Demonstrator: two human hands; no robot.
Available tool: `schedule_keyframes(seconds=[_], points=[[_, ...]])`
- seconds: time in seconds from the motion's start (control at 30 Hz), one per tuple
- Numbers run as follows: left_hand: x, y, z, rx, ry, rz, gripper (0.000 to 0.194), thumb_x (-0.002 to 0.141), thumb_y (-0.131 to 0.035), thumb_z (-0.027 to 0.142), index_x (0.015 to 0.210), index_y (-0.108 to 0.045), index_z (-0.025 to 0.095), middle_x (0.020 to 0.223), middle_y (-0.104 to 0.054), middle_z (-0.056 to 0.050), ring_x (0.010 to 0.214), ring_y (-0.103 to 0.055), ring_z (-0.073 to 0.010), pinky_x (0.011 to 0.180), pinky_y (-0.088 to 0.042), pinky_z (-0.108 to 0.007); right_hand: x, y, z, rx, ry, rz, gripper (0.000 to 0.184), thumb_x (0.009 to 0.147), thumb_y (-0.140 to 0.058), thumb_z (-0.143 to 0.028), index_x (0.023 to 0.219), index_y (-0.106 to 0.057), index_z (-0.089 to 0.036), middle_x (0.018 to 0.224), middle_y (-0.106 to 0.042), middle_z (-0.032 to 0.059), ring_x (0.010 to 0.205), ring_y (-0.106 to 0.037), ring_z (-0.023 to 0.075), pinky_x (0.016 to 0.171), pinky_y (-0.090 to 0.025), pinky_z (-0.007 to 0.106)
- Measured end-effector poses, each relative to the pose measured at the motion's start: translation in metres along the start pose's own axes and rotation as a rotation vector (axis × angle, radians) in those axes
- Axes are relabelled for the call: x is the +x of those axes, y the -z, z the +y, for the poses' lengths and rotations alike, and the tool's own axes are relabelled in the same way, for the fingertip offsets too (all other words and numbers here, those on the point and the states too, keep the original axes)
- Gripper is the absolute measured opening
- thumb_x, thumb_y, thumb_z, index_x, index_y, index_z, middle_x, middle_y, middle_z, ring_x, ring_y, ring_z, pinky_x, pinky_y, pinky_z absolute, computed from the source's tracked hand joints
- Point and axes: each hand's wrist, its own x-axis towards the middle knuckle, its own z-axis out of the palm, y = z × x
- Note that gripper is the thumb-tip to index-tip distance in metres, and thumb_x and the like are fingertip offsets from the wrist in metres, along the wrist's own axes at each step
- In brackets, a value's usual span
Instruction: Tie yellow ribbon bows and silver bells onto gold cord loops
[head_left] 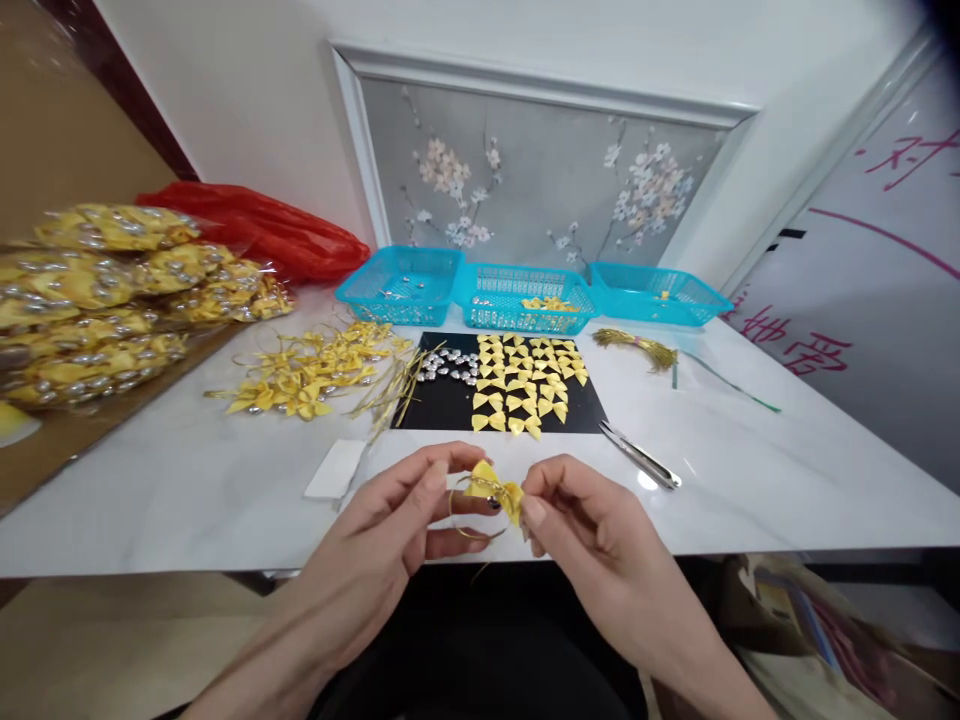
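Between my two hands, just above the table's front edge, is a yellow ribbon bow [484,478] with a small silver bell at its underside and a thin gold tie curling below it. My left hand [409,510] grips the bow's left side, thumb and fingers closed around it. The bow's right tip is pinched by thumb and forefinger of my right hand [581,520]. Beyond them, a black mat [442,408] carries rows of loose yellow bows [521,380] and a cluster of silver bells [450,366]. Several gold ties [401,385] lie across the mat's left edge.
A pile of belled bows [307,370] lies left of the mat; filled clear bags [97,290] are stacked farther left. Blue baskets [525,318] line the back. Scissors-like snips [641,458] and a bundle of gold ties [637,350] lie right. A white card [335,469] sits front left.
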Motion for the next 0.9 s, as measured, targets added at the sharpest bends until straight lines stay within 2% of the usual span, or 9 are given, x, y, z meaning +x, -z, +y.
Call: schedule_keyframes(seconds=[0.07, 0.17, 0.37, 0.43, 0.5, 0.57, 0.63, 0.8, 0.9], points=[[0.000, 0.002, -0.001, -0.049, 0.053, -0.045, 0.023, 0.088, -0.070, 0.038, 0.105, -0.075, 0.024, 0.106, -0.074, -0.006, 0.097, -0.069, -0.0223, 0.076, -0.060, -0.029, 0.000, 0.002, -0.002, 0.085, -0.021, -0.035, 0.020, 0.097, -0.053, -0.039, 0.089, -0.054, -0.021, 0.073, -0.050, -0.0032, 0.064, -0.044, 0.0109, 0.057, -0.038, 0.022], [0.001, 0.001, -0.004, -0.030, 0.052, -0.108, 0.028, 0.080, -0.080, 0.034, 0.106, -0.077, 0.025, 0.109, -0.075, -0.006, 0.102, -0.067, -0.0229, 0.080, -0.059, -0.028, -0.001, 0.002, -0.002, 0.131, -0.021, -0.045, 0.020, 0.097, -0.055, -0.039, 0.089, -0.054, -0.021, 0.073, -0.050, -0.0037, 0.065, -0.043, 0.0103, 0.058, -0.038, 0.021], [0.005, -0.008, -0.008, 0.067, -0.009, -0.055, 0.017, 0.082, -0.078, 0.035, 0.093, -0.082, 0.023, 0.088, -0.075, -0.001, 0.085, -0.065, -0.0155, 0.075, -0.056, -0.021, -0.001, 0.000, 0.005, 0.015, 0.019, -0.032, 0.016, 0.099, -0.050, -0.034, 0.090, -0.053, -0.022, 0.078, -0.052, -0.0030, 0.069, -0.049, 0.0111, 0.058, -0.040, 0.021], [0.006, -0.008, -0.010, 0.062, -0.009, -0.041, 0.016, 0.080, -0.079, 0.036, 0.087, -0.082, 0.022, 0.084, -0.075, -0.001, 0.081, -0.065, -0.0146, 0.075, -0.055, -0.020, -0.002, -0.001, 0.008, -0.117, 0.089, 0.029, 0.013, 0.100, -0.048, -0.029, 0.090, -0.053, -0.023, 0.080, -0.055, -0.0023, 0.071, -0.052, 0.0121, 0.060, -0.042, 0.022], [0.006, -0.008, -0.011, 0.060, -0.024, -0.011, 0.014, 0.079, -0.079, 0.035, 0.084, -0.081, 0.022, 0.083, -0.075, 0.000, 0.080, -0.066, -0.0140, 0.077, -0.055, -0.020, -0.003, -0.002, 0.010, -0.296, 0.229, 0.159, 0.008, 0.099, -0.048, -0.021, 0.097, -0.055, -0.024, 0.087, -0.057, -0.0010, 0.076, -0.054, 0.0130, 0.066, -0.046, 0.024], [0.005, -0.007, -0.011, 0.087, -0.059, 0.027, 0.012, 0.081, -0.078, 0.034, 0.083, -0.080, 0.022, 0.082, -0.075, 0.001, 0.078, -0.066, -0.0135, 0.077, -0.054, -0.020, -0.006, -0.004, 0.010, -0.478, 0.383, 0.245, 0.021, 0.095, -0.051, -0.014, 0.111, -0.055, -0.026, 0.099, -0.058, 0.0015, 0.084, -0.057, 0.0143, 0.074, -0.049, 0.026], [0.003, -0.008, -0.011, 0.131, -0.097, 0.048, 0.011, 0.082, -0.076, 0.033, 0.084, -0.080, 0.023, 0.081, -0.075, 0.001, 0.077, -0.065, -0.0133, 0.074, -0.053, -0.019, -0.009, -0.008, 0.009, -0.597, 0.487, 0.253, 0.034, 0.091, -0.055, -0.010, 0.121, -0.054, -0.027, 0.107, -0.056, 0.0039, 0.092, -0.060, 0.0163, 0.079, -0.050, 0.028], [-0.003, -0.013, -0.008, 0.197, -0.209, 0.064, 0.007, 0.084, -0.073, 0.027, 0.083, -0.079, 0.024, 0.079, -0.075, 0.002, 0.076, -0.065, -0.0137, 0.071, -0.052, -0.019, -0.007, -0.019, 0.007, -0.640, 0.574, 0.355, 0.014, 0.094, -0.053, -0.009, 0.101, -0.061, -0.018, 0.093, -0.056, 0.0057, 0.083, -0.061, 0.0168, 0.073, -0.050, 0.029], [-0.005, -0.013, -0.010, 0.224, -0.245, 0.087, 0.006, 0.084, -0.073, 0.024, 0.080, -0.078, 0.024, 0.075, -0.072, 0.003, 0.072, -0.063, -0.0129, 0.070, -0.052, -0.019, -0.004, -0.020, 0.005, -0.548, 0.530, 0.321, 0.017, 0.095, -0.049, -0.006, 0.092, -0.061, -0.018, 0.085, -0.056, 0.0032, 0.075, -0.057, 0.0138, 0.067, -0.047, 0.026]])
